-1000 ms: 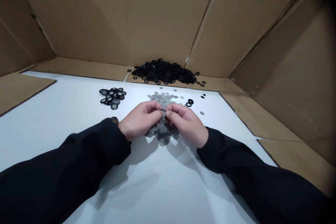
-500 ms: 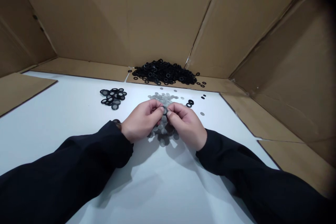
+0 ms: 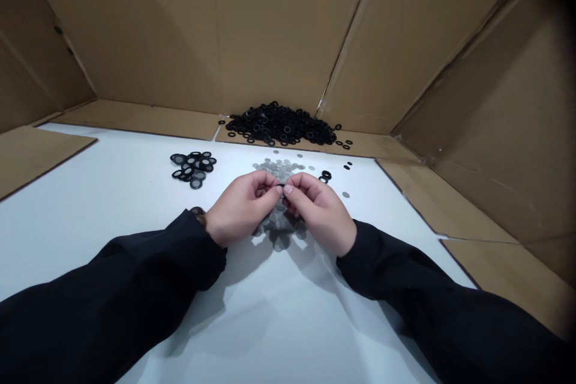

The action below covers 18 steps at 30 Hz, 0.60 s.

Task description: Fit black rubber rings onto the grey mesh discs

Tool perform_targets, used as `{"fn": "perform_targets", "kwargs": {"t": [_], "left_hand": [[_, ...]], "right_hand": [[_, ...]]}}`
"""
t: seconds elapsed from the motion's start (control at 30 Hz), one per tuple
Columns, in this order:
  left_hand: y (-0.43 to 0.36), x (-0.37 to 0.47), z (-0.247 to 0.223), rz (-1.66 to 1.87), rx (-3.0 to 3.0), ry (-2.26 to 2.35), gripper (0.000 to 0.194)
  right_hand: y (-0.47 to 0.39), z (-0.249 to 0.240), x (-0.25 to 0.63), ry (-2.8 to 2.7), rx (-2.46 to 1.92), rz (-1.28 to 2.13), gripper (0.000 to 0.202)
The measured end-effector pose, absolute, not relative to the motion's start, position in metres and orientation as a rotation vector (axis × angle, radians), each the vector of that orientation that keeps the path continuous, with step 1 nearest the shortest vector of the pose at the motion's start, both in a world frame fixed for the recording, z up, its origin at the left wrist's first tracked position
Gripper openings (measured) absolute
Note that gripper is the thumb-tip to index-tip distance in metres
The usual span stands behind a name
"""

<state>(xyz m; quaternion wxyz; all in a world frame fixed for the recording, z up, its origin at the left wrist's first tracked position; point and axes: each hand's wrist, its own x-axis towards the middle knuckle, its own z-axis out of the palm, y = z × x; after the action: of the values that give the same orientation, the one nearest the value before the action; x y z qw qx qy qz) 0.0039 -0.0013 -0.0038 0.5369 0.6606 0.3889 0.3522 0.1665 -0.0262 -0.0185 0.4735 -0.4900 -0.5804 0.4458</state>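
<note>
My left hand (image 3: pixel 247 204) and my right hand (image 3: pixel 319 210) meet fingertip to fingertip at the middle of the view. Between them they pinch a black rubber ring washer (image 3: pixel 282 186), seen nearly edge-on and mostly covered by the thumbs. Whether a grey disc sits inside it cannot be seen now. Below and behind the fingers lies a heap of thin grey mesh-like discs (image 3: pixel 279 225) on the white tabletop (image 3: pixel 288 312). Left of my left hand is a small pile of black rings with grey discs in them (image 3: pixel 195 183).
A large mound of black rings (image 3: pixel 283 123) rests on the cardboard strip at the back. A few loose black rings (image 3: pixel 326 174) and a single grey disc (image 3: pixel 346 195) lie to the right. Cardboard walls (image 3: pixel 288 30) enclose the table's back and sides.
The ring between my fingertips has tipped from showing its grey-centred face to nearly edge-on. Both hands remain in almost the same place.
</note>
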Motion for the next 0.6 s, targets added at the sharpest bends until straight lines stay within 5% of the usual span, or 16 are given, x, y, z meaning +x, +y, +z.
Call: {"fn": "perform_targets", "kwargs": {"t": [0.6], "left_hand": [[-0.0006, 0.0049, -0.0023, 0.846, 1.443, 0.859, 0.01]], "right_hand": [[-0.0244, -0.0163, 0.1633, -1.288, -1.16, 1.256, 0.024]]}}
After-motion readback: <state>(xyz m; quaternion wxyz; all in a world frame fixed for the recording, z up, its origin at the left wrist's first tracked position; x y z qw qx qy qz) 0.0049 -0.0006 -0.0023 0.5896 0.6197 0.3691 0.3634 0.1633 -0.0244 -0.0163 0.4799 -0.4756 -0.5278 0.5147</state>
